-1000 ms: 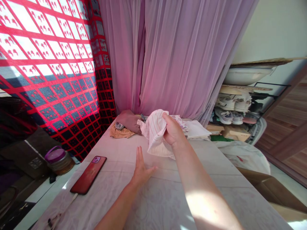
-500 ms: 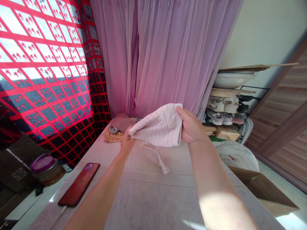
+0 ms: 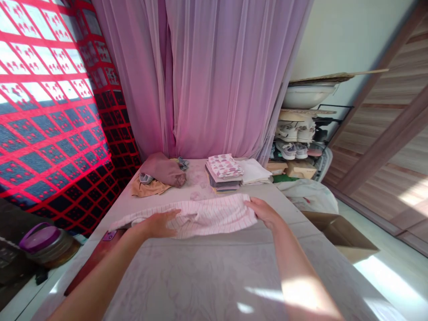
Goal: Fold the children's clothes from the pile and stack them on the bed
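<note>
Pink-striped cloth [image 3: 203, 215], left hand [image 3: 158, 224], right hand [image 3: 264, 211]

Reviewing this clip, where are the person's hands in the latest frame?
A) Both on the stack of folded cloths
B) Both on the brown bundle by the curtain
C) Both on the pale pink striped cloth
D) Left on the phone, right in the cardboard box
C: the left hand lies on the pale pink striped cloth, and the right hand is at its other end.
</note>
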`<state>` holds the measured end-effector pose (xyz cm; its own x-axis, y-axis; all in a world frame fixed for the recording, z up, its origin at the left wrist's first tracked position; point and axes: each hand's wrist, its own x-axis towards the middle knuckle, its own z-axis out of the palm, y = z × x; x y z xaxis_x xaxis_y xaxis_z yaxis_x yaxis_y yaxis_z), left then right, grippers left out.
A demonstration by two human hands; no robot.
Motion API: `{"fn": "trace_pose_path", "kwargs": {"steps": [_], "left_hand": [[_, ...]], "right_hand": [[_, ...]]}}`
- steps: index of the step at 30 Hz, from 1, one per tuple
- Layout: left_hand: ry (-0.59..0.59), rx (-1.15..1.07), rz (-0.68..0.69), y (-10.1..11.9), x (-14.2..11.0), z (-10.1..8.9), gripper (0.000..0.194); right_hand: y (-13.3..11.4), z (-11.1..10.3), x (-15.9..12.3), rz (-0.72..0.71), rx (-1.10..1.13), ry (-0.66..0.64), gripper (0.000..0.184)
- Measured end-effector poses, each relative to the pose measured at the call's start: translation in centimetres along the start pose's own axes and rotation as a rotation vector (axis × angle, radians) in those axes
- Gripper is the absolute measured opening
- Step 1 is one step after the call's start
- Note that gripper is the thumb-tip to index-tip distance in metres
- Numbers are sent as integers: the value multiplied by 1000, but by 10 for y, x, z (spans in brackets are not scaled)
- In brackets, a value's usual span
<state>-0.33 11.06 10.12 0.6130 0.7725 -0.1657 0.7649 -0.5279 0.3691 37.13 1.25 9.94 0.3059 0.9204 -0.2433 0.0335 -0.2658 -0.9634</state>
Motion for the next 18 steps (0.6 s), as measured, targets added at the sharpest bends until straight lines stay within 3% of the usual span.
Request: {"fn": "trace_pose_path", "kwargs": {"steps": [2,3,6,10,14,18], "left_hand": [[-95,-67,-19,-5,-1,20,55],[-82,-74,-32,-7,0,23,50],[59,34,-132,-12,6,18,43],[173,218,-255,-23,15,12,56],[195,275,-460,-41,15,9,59],[56,275,-488,-57,8,-6,42]], "right_hand": [[25,-13,1,101,-198,30,32],[34,-18,1,131,-252,20,33],[45,-18,8,171,-249,-23,31],[43,-1,26,163,-263,140,36],[46,2,33,56,-290,193,26],[59,-21,27,-254,-323,202,34]]}}
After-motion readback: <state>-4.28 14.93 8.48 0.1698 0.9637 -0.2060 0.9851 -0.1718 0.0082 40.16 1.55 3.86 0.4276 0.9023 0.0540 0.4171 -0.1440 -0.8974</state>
